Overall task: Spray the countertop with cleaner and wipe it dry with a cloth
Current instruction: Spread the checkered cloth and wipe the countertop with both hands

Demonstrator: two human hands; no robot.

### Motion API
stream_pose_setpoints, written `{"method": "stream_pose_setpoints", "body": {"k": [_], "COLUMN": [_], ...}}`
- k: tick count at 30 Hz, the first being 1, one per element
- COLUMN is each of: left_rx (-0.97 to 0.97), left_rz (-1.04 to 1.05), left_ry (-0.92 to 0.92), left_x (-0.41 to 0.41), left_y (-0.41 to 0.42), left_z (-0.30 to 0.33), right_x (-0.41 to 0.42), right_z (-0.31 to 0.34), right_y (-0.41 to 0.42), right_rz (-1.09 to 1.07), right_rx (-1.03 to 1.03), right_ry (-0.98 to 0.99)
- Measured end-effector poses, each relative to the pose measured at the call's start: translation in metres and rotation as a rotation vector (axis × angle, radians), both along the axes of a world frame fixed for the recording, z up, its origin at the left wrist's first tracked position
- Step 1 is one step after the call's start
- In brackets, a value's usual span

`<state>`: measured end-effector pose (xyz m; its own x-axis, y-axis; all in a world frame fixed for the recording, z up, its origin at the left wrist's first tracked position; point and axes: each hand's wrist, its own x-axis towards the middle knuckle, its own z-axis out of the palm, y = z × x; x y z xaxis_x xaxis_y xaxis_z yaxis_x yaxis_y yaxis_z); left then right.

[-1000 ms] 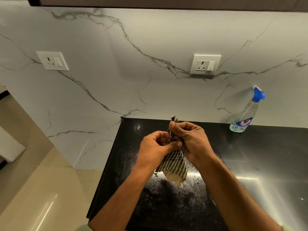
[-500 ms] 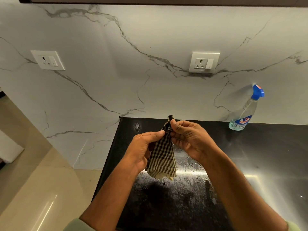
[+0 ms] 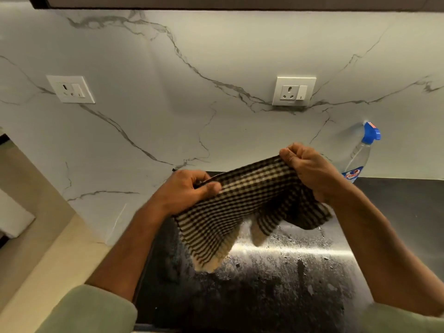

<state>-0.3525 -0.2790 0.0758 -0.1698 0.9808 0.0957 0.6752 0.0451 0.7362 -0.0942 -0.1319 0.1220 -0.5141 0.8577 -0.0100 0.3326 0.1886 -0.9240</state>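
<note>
Overhead, left hand point(image 3: 189, 191), right hand point(image 3: 310, 171) grip cloth point(image 3: 245, 207) | countertop point(image 3: 276, 280) wet | spray bottle point(image 3: 358, 159) against wall.

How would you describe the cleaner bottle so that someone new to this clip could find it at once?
Start at the black countertop and follow its back edge to the right, where it meets the white marble-look wall. The spray bottle stands there, below and to the right of the right-hand wall socket. It is the only clear plastic thing in view, with a blue spray head and a blue and red label.
</note>
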Motion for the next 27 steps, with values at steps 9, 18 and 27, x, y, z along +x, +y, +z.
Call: {"method": "stream_pose_setpoints", "body": {"k": [9, 18, 27], "left_rx": [0.027, 0.245, 0.483], "left_rz": [-0.531, -0.187, 0.053], "left_ry": [-1.692, -1.877, -1.436], "left_x": [0.007, 0.08, 0.09], "left_y": [-0.016, 0.022, 0.016], "left_z": [-0.02, 0.024, 0.03], "right_x": [0.015, -0.027, -0.039], "right_z": [-0.02, -0.044, -0.017], "right_y": [0.033, -0.029, -0.102], "right_rz": [-0.159, -0.222, -0.149], "right_rx": [-0.234, 0.207, 0.513], "right_ry": [0.206, 0.084, 0.3]}}
